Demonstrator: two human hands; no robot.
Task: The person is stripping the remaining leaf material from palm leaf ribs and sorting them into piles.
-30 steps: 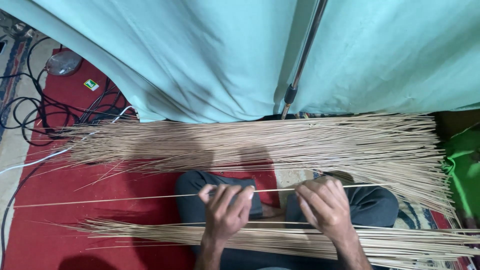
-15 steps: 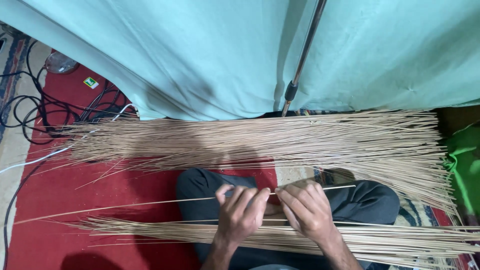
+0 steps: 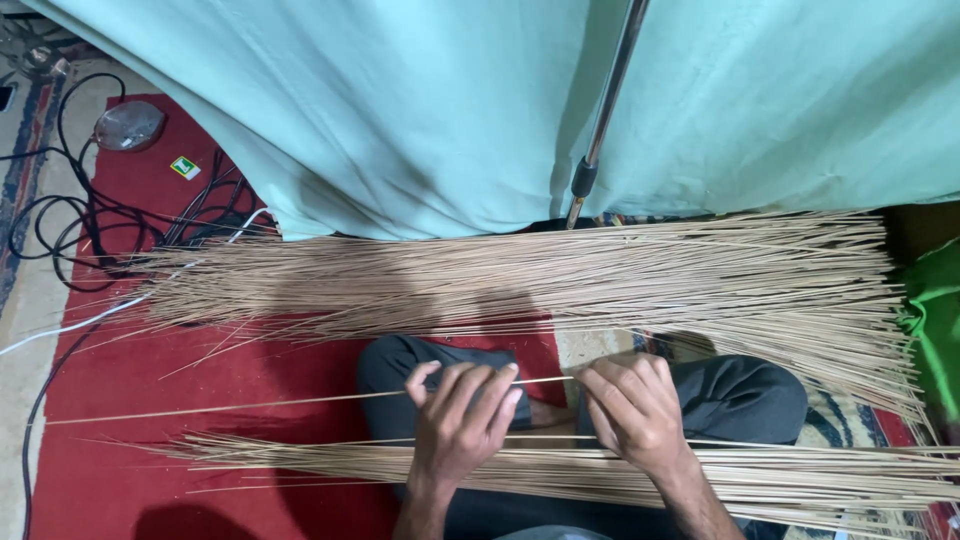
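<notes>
- My left hand [image 3: 458, 420] is palm-down over my lap, fingers [image 3: 480, 385] curled shut around one thin stick [image 3: 230, 405]; my right hand [image 3: 635, 408] sits just beside it, knuckles up, fingers closed on the same stick.
- The stick runs level across my crossed legs [image 3: 740, 395]; most of its length reaches out left over the red mat [image 3: 120, 350], and its right end is hidden under my right hand.
- Count: two hands, one stick held, two heaps of sticks; a far heap [image 3: 600, 275] lies spread across the floor below the curtain [image 3: 400, 100], and a near heap [image 3: 800, 480] lies across my lap under both wrists; the sticks in each are too many to count.
- One metal pole [image 3: 605, 110] hangs slanted in front of the curtain.
- Several black cables [image 3: 70, 215] and one white one loop at the far left.
- Edges: the far heap fans out at the right toward a green cloth [image 3: 935, 320]; open mat shows between the two heaps on my left; my hands sit in the gap between the heaps.
</notes>
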